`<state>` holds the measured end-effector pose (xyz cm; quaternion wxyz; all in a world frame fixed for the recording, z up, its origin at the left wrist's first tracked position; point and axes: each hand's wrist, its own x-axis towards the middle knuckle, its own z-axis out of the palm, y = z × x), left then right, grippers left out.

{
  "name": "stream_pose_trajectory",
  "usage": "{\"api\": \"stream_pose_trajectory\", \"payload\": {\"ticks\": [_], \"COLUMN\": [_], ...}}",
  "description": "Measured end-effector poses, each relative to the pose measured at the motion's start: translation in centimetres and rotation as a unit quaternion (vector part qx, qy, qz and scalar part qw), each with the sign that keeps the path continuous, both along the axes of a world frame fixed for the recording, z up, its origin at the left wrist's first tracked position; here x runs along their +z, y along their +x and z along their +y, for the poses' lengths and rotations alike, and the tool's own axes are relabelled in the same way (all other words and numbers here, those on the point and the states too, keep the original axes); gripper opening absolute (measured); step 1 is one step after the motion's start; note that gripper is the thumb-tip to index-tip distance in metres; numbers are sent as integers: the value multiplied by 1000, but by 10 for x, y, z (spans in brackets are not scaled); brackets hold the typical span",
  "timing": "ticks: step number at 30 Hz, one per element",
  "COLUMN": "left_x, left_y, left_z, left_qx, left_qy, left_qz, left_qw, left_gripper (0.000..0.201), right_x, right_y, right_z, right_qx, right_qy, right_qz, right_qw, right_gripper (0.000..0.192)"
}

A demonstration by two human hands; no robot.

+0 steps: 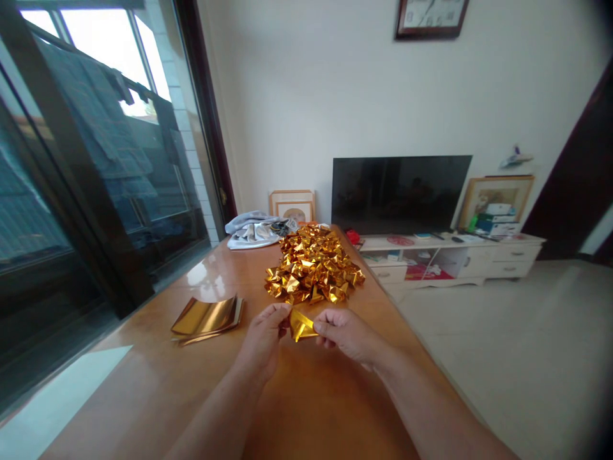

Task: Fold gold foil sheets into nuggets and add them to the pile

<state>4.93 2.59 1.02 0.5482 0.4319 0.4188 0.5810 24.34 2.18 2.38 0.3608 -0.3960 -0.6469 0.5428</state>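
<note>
Between my two hands, above the wooden table (325,396), is a small piece of gold foil paper (301,326), partly folded. My left hand (268,332) pinches its left corner between thumb and fingers. On the opposite side my right hand (347,335) grips the right edge, thumb on top. Just beyond the hands lies a large heap of folded gold foil pieces (313,265). A stack of flat gold foil sheets (205,317), slightly curled, rests to the left of my left hand.
Bundled grey cloth (253,230) lies at the table's far left end. A pale green sheet (62,396) covers the near left corner. Past the right table edge stand a white cabinet (498,255) and a television (400,195). Glass doors (96,160) are on the left.
</note>
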Motion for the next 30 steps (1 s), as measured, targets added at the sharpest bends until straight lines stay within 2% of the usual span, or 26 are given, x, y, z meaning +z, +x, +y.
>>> {"api": "stream_pose_trajectory", "payload": {"ticks": [12,19,26,30], "left_x": [7,7,7,4], "left_y": [-3,-9,-8,-6], "left_z": [-1,1,2,4], "left_qx": [-13,-32,-26,3], "left_qy": [-36,-26,-35,-35], "left_qz": [-6,-9,-34,-71], "left_qw": [999,999,998,997], "left_gripper": [29,27,25,22], "right_x": [3,-1,-4,-6], "right_y": [8,9,10,10], "right_z": [2,6,9,9], "right_qx": [-28,-39,-44,-56], "right_qy": [44,44,41,24], "right_qz": [-44,-30,-26,5], "right_qw": [998,998,998,998], "right_gripper": [29,28,29,35]}}
